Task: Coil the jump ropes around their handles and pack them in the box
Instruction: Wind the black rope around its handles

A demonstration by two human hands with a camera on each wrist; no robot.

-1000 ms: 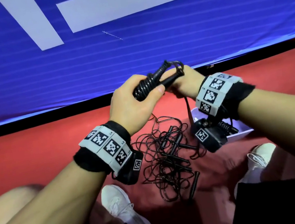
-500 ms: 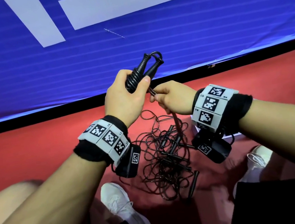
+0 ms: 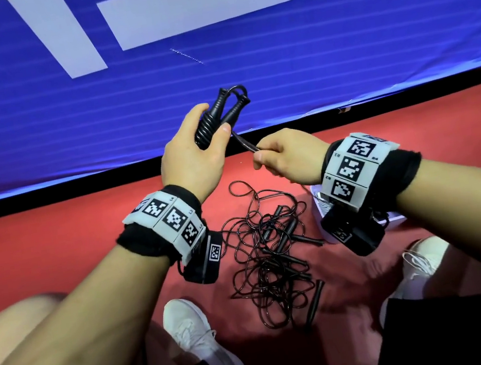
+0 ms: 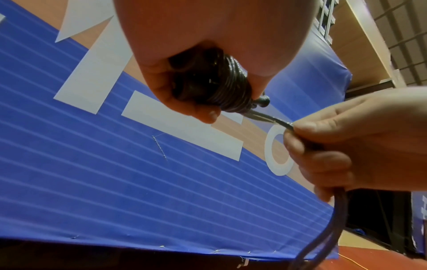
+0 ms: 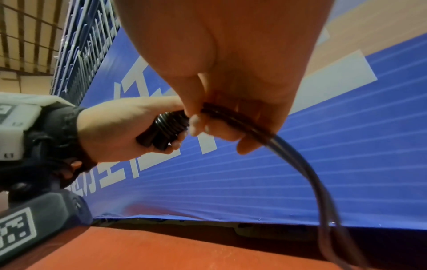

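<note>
Head view | left hand [image 3: 192, 155] grips 2 handles [image 3: 217, 117] pointing up-away, cord coiled around them | right hand [image 3: 288, 160] just right and below pinches taut free cord [image 3: 244, 142] | box [image 3: 392, 218] beneath right wrist

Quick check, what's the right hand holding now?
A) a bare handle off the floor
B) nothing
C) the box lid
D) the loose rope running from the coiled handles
D: the right hand pinches the loose rope, which runs from the coiled handles gripped in the left hand.
</note>
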